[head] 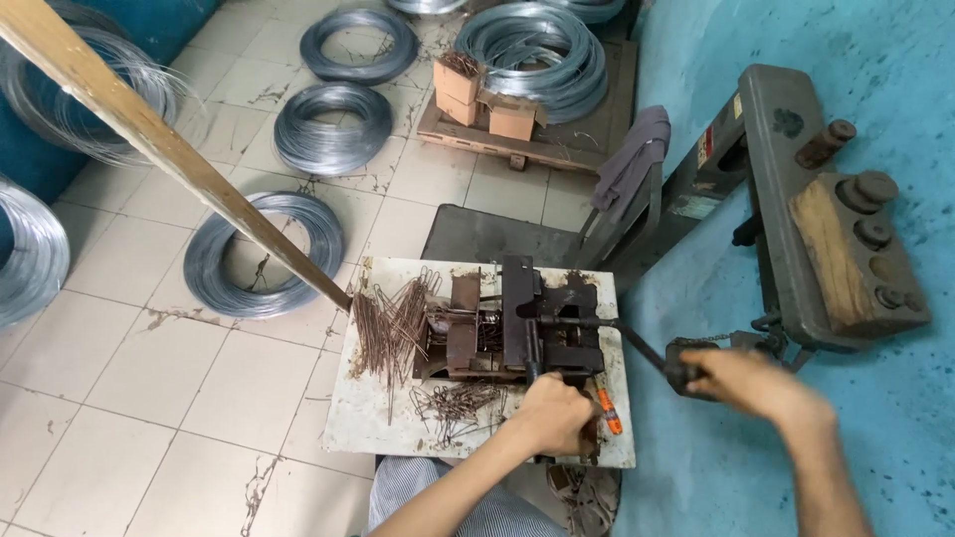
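Note:
A dark metal bending jig (537,323) is fixed on a small white work table (368,418). My right hand (751,383) grips the black handle at the end of the jig's lever arm (642,346), out to the right of the table. My left hand (552,413) is closed at the jig's front edge, beside an orange-handled tool (609,413); whether it pinches a wire is hidden. A pile of straight rusty wire pieces (388,323) lies left of the jig. Bent wire pieces (453,403) lie in front of it.
Several coils of grey wire (264,254) lie on the tiled floor to the left and behind. A wooden pole (179,159) slants down to the table's left edge. Cardboard boxes (482,94) sit on a pallet. A heavy grey machine (826,229) stands against the blue wall.

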